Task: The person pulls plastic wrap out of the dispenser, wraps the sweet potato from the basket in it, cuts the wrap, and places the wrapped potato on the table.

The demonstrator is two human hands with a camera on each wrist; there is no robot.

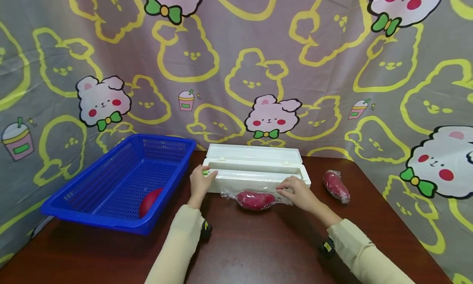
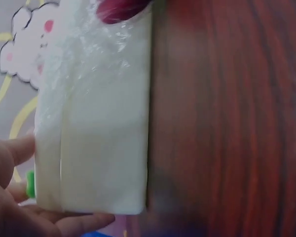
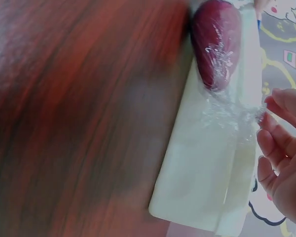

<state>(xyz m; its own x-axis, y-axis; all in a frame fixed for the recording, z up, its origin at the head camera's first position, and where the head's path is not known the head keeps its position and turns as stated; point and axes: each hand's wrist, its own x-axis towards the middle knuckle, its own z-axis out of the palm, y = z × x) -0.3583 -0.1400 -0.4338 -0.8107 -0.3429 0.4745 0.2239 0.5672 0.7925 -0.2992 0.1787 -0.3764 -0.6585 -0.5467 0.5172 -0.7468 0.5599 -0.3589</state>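
Note:
A white cling film dispenser (image 1: 255,184) stands on the table with its lid raised, a roll lying inside. Against its front is a dark red, elongated sweet potato-like item (image 1: 256,200) wrapped in clear film, twisted ends sticking out both sides. My left hand (image 1: 200,184) grips the dispenser's left end, thumb over the top edge and fingers along the end face; a small green piece (image 2: 30,184) shows beside them. At the dispenser's right front, my right hand (image 1: 298,192) pinches the end of the clear film (image 3: 254,114) between thumb and fingertips.
A blue plastic basket (image 1: 94,221) with a red item (image 1: 149,202) inside stands on the left. Another film-wrapped red item (image 1: 336,186) lies on the right of the brown table (image 1: 251,251). A patterned curtain (image 1: 229,37) hangs behind.

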